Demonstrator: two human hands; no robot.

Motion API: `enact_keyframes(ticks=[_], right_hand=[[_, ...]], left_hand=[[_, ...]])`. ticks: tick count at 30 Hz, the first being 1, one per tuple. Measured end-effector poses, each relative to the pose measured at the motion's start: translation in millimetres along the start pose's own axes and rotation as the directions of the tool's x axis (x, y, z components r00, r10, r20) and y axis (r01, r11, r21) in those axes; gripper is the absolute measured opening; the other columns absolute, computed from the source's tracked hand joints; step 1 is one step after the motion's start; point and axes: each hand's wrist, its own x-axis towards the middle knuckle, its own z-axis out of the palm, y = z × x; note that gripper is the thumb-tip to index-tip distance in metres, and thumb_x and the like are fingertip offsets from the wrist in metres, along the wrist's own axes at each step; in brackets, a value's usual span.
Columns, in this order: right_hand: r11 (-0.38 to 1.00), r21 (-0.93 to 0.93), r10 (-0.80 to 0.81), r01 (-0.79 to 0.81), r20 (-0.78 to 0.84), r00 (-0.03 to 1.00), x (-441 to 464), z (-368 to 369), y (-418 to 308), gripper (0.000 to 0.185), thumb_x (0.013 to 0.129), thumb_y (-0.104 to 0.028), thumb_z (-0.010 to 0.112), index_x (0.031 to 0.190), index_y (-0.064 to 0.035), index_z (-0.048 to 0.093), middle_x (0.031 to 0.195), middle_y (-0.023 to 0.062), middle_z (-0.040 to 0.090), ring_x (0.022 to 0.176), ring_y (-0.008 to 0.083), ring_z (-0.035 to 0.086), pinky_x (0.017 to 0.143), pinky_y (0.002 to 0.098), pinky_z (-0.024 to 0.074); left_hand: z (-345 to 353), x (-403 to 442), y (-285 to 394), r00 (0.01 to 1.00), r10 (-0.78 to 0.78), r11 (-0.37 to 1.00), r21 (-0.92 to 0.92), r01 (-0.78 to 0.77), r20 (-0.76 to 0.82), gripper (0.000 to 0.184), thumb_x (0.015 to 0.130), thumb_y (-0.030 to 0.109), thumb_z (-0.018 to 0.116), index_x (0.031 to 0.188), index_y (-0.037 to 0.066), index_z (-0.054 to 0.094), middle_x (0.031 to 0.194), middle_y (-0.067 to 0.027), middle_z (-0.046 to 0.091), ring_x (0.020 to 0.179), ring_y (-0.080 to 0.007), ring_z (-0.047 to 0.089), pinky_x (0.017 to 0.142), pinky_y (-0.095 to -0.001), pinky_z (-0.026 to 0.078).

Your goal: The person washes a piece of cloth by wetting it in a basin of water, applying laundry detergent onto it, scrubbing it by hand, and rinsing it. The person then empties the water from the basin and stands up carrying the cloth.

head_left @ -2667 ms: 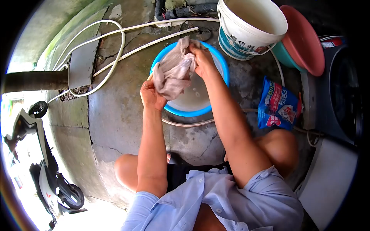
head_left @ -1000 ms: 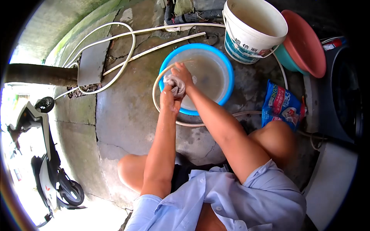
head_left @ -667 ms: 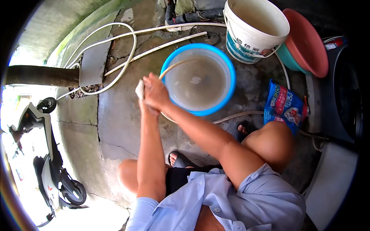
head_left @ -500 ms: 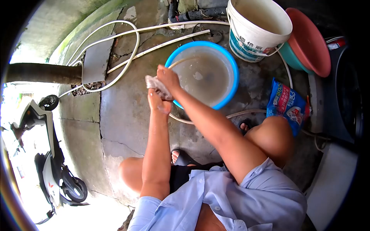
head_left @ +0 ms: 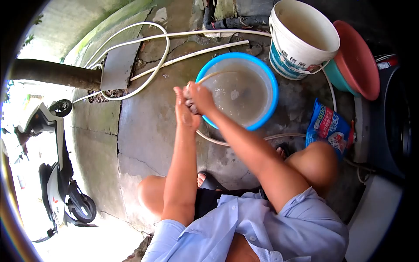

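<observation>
A small wet grey-brown cloth (head_left: 190, 105) is bunched up between my two hands, just left of the blue-rimmed basin (head_left: 274, 94). My right hand (head_left: 201, 98) is closed around it from above, its fingers wrapped over the bundle. Beneath, my left hand (head_left: 187, 118) bears the cloth against its palm, with some fingers stretched upward and wet skin showing. Much of the cloth is hidden by the fingers. Cloudy water (head_left: 244, 98) fills part of the basin, and a thin hose (head_left: 214, 75) reaches over its rim into it.
A white bucket (head_left: 283, 50) stands behind the basin, beside a red basin (head_left: 355, 61) leaning on a green one. A blue detergent bag (head_left: 325, 126) lies by my knee. White hose (head_left: 163, 56) coils across the concrete; a scooter (head_left: 56, 174) is parked at left.
The cloth, spread out between the hands before, is now bunched smaller. My right hand has closed over it against my left palm. The whole view has shifted slightly.
</observation>
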Motion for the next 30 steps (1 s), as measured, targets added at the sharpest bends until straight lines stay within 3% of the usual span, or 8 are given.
enact_keyframes(ticks=[2,4,6,8,11,18,22,30], right_hand=[[0.925,0.012,-0.370,0.380,-0.196,0.908,-16,35,-9,0.033,0.099,-0.032,0.050,0.094,-0.0020,0.061,0.107,0.0234,0.067,0.100,0.0411,0.064,0.083,0.0491,0.0497],[0.903,0.397,-0.147,0.166,-0.079,0.986,-25,40,-9,0.030,0.098,-0.031,0.052,0.093,-0.0026,0.060,0.104,0.0226,0.066,0.098,0.0387,0.064,0.083,0.0480,0.0490],[0.905,0.422,0.046,-0.048,0.015,0.999,-3,34,-2,0.025,0.094,-0.027,0.056,0.090,-0.0025,0.060,0.089,0.0184,0.064,0.084,0.0313,0.065,0.076,0.0458,0.0489],[0.800,0.523,0.429,-0.294,-0.156,0.890,36,36,48,0.015,0.084,-0.021,0.058,0.086,-0.0063,0.060,0.075,0.0136,0.060,0.068,0.0228,0.059,0.063,0.0412,0.0458],[0.004,0.937,0.721,-0.348,0.239,0.651,78,25,83,0.047,0.078,-0.018,0.070,0.121,-0.0105,0.054,0.128,0.0079,0.049,0.131,0.0210,0.037,0.102,0.0512,0.0334],[0.396,0.918,0.134,-0.021,-0.035,0.990,93,46,39,0.045,0.074,0.007,0.053,0.116,-0.0078,0.050,0.099,0.0049,0.055,0.093,0.0186,0.054,0.082,0.0305,0.0435],[0.159,0.979,0.238,-0.130,0.089,0.967,102,36,13,0.052,0.079,0.005,0.060,0.129,-0.0043,0.046,0.099,0.0071,0.057,0.099,0.0212,0.057,0.094,0.0366,0.0442],[0.474,0.857,0.323,-0.204,0.046,0.945,106,13,7,0.018,0.091,-0.003,0.066,0.106,-0.0004,0.056,0.095,0.0105,0.065,0.079,0.0237,0.069,0.067,0.0425,0.0622]], left_hand=[[-30,13,25,0.987,-0.033,0.992,0.125,0.014,0.155,0.046,0.098,0.055,0.055,0.109,0.011,0.063,0.098,-0.0059,0.069,0.089,-0.0231,0.067,0.081,-0.0421,0.056],[-32,8,19,0.984,-0.174,0.821,-0.558,0.119,-0.045,0.040,0.099,0.051,0.056,0.105,0.012,0.061,0.091,-0.0079,0.066,0.079,-0.0249,0.065,0.076,-0.0424,0.056],[-59,19,25,0.967,0.019,0.999,-0.039,-0.030,-0.256,0.041,0.095,0.052,0.059,0.109,0.013,0.059,0.095,-0.0097,0.065,0.081,-0.0269,0.064,0.078,-0.0445,0.055],[-48,5,32,0.886,0.006,1.000,-0.006,-0.010,-0.463,0.033,0.097,0.045,0.057,0.103,0.013,0.061,0.089,-0.0074,0.064,0.080,-0.0287,0.062,0.080,-0.0526,0.052],[-62,-7,41,0.918,0.037,0.999,0.019,-0.032,-0.396,0.029,0.097,0.043,0.058,0.104,0.015,0.061,0.098,-0.0057,0.065,0.087,-0.0267,0.061,0.082,-0.0517,0.051],[-49,-25,72,0.864,0.114,0.993,0.064,-0.095,-0.491,0.026,0.095,0.040,0.061,0.108,0.016,0.062,0.106,-0.0049,0.063,0.094,-0.0265,0.059,0.079,-0.0510,0.052],[-46,-20,67,0.887,0.080,0.996,0.067,-0.055,-0.455,0.027,0.095,0.039,0.060,0.108,0.014,0.061,0.106,-0.0065,0.063,0.093,-0.0281,0.059,0.081,-0.0520,0.052],[-58,-8,60,0.931,0.048,0.998,0.065,-0.026,-0.361,0.028,0.097,0.037,0.057,0.109,0.011,0.060,0.103,-0.0102,0.063,0.090,-0.0316,0.061,0.074,-0.0506,0.054]])
